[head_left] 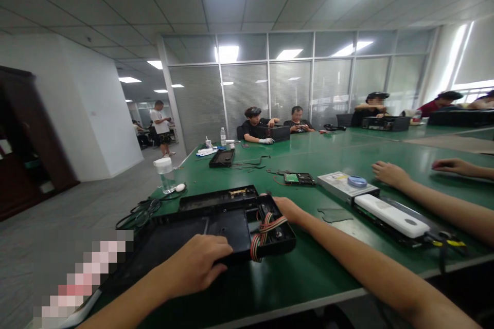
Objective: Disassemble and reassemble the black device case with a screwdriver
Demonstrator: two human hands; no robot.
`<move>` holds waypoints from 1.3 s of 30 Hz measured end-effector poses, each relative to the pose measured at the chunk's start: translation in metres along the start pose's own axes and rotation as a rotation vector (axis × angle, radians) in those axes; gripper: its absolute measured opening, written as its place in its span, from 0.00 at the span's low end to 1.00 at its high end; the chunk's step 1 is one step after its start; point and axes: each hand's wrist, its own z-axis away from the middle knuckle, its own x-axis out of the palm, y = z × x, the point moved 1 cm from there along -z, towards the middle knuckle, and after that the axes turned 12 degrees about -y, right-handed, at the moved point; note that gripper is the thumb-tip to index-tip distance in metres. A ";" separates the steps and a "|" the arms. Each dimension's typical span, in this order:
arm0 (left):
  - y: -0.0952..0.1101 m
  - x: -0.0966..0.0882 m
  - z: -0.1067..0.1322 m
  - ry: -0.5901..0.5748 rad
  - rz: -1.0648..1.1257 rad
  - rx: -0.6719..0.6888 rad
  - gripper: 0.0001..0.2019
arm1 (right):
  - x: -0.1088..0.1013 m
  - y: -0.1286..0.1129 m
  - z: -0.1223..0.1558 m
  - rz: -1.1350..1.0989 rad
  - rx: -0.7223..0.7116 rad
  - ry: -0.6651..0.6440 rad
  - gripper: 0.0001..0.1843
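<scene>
A black plastic device case lies open on the green table right in front of me, with a striped ribbon cable spilling from its right end. My left hand lies over the case's near edge, fingers curled down onto it. My right hand reaches to the case's far right corner and touches it; its fingertips are hidden behind the case.
An optical drive with a tape roll, a white oblong device and a circuit board lie to the right. Another person's hands rest there. A clear bottle and cables sit left. Several people sit at the far end.
</scene>
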 end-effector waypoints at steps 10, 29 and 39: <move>-0.021 0.037 -0.017 -0.192 0.029 -0.063 0.09 | 0.010 0.097 -0.002 -0.089 0.199 0.140 0.17; -0.129 0.035 -0.078 0.124 -0.408 -0.099 0.23 | 0.023 0.032 -0.012 -0.052 -0.020 0.036 0.19; -0.115 0.045 -0.090 0.167 -0.702 0.105 0.06 | 0.025 0.035 -0.013 -0.123 -0.042 0.033 0.19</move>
